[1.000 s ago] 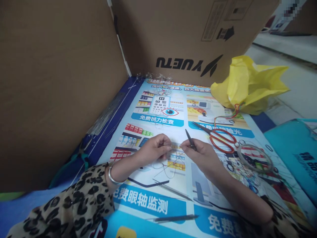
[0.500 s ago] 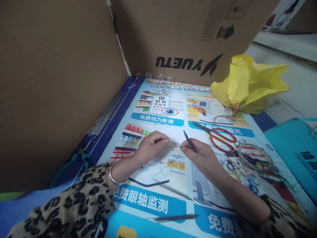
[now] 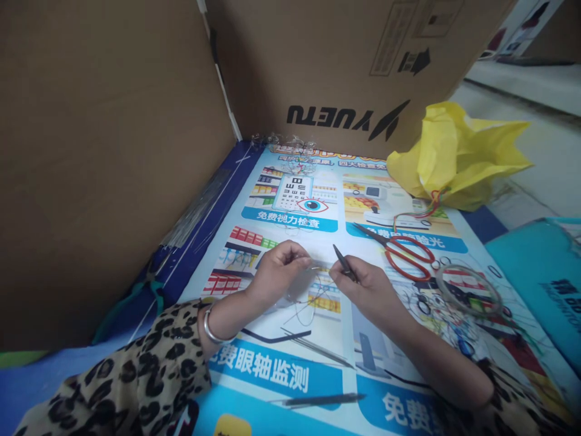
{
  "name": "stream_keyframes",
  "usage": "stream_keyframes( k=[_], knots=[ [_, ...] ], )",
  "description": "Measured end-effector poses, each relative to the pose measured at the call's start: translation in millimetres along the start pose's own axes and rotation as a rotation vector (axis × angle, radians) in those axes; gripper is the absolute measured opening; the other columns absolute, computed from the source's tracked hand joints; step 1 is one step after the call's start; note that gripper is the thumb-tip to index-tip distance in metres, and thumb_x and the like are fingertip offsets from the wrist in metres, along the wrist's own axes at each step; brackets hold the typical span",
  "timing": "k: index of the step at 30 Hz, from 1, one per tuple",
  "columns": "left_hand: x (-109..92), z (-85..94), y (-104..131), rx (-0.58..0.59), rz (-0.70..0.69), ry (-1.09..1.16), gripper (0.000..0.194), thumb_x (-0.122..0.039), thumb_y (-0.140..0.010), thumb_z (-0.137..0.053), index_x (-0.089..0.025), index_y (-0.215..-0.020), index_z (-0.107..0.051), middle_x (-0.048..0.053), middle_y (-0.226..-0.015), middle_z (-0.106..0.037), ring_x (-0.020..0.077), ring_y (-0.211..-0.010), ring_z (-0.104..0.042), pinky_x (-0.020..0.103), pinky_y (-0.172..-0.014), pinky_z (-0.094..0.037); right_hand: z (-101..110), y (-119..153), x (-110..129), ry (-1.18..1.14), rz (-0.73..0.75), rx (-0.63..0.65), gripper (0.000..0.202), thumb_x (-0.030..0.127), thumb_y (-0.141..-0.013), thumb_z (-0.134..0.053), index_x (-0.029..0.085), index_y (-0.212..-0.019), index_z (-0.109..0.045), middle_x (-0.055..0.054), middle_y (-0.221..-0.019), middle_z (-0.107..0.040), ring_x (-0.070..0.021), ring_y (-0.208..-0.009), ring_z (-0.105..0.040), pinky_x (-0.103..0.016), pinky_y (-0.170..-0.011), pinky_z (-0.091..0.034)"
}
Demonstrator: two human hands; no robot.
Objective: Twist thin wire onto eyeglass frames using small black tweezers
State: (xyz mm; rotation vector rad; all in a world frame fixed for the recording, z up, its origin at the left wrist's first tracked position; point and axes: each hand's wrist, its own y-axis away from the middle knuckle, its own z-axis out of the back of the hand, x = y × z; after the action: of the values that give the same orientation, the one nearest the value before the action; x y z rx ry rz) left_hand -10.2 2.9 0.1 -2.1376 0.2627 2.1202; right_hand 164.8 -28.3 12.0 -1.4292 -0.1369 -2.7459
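My left hand is closed in a pinch on a thin wire, with a silver bangle round the wrist. The wire runs across to the fingertips of my right hand, which also grips a dark pointed tool, its tip sticking up and to the left. Fine loops of wire hang below the fingers over the printed poster. Straight thin rods lie on the poster under my hands, and a dark bundle of rods is nearer to me.
Red-handled scissors and a wire coil lie on the right. Behind them is a yellow bag, with a turquoise box at far right. Teal pliers rest at left. Cardboard walls stand left and behind.
The dark tool in my right hand has tilted slightly further left. Both hands stay close to where they were, still at the wire.
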Motion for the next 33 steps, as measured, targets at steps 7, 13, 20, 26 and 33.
stream_keyframes(
  k=[7, 13, 20, 26, 33],
  knots=[
    [2.0, 1.3, -0.7, 0.002, -0.039, -0.025, 0.012, -0.023, -0.069, -0.065, -0.015, -0.070, -0.056, -0.001, -0.068, -0.057, 0.0088, -0.064, -0.050, 0.021, -0.061, -0.039, -1.2, 0.7, -1.3, -0.002, 0.054, 0.025, 0.021, 0.037, -0.078, -0.048, 0.019, -0.069, -0.054, 0.004, -0.059, -0.046, -0.0096, -0.056, -0.039, -0.022, -0.052, -0.033],
    [2.2, 0.7, -0.9, 0.067, -0.104, -0.153, 0.010, -0.023, -0.071, -0.063, -0.015, -0.070, -0.058, -0.001, -0.070, -0.059, 0.0098, -0.068, -0.053, 0.023, -0.067, -0.041, -4.5, 2.4, 0.9, 0.012, 0.097, 0.025, 0.019, 0.035, -0.078, -0.048, 0.018, -0.072, -0.056, 0.003, -0.061, -0.047, -0.0103, -0.057, -0.043, -0.023, -0.054, -0.035],
    [5.4, -0.6, 0.5, -0.007, -0.041, 0.011, 0.015, -0.027, -0.069, -0.066, -0.015, -0.071, -0.056, 0.000, -0.071, -0.059, 0.0096, -0.067, -0.053, 0.023, -0.064, -0.042, -2.2, 1.7, 0.3, 0.026, 0.091, 0.020, 0.020, 0.036, -0.079, -0.047, 0.019, -0.071, -0.055, 0.003, -0.061, -0.047, -0.0102, -0.058, -0.042, -0.023, -0.055, -0.036],
    [5.9, -2.2, 0.6, 0.006, -0.071, -0.022, 0.014, -0.025, -0.068, -0.066, -0.016, -0.068, -0.056, 0.000, -0.069, -0.059, 0.0095, -0.066, -0.053, 0.023, -0.065, -0.042, -2.8, 2.2, 2.4, 0.044, 0.155, 0.013, 0.016, 0.032, -0.078, -0.048, 0.019, -0.070, -0.054, 0.002, -0.061, -0.048, -0.0106, -0.058, -0.043, -0.023, -0.055, -0.036],
    [5.2, -3.9, 2.1, -0.007, -0.110, -0.076, 0.009, -0.020, -0.069, -0.065, -0.016, -0.068, -0.057, -0.001, -0.070, -0.059, 0.0098, -0.069, -0.053, 0.023, -0.069, -0.041, -4.2, 2.6, 1.4, 0.035, 0.200, 0.051, 0.019, 0.034, -0.079, -0.049, 0.019, -0.066, -0.052, 0.003, -0.060, -0.044, -0.0103, -0.058, -0.043, -0.023, -0.054, -0.035]
  ],
)
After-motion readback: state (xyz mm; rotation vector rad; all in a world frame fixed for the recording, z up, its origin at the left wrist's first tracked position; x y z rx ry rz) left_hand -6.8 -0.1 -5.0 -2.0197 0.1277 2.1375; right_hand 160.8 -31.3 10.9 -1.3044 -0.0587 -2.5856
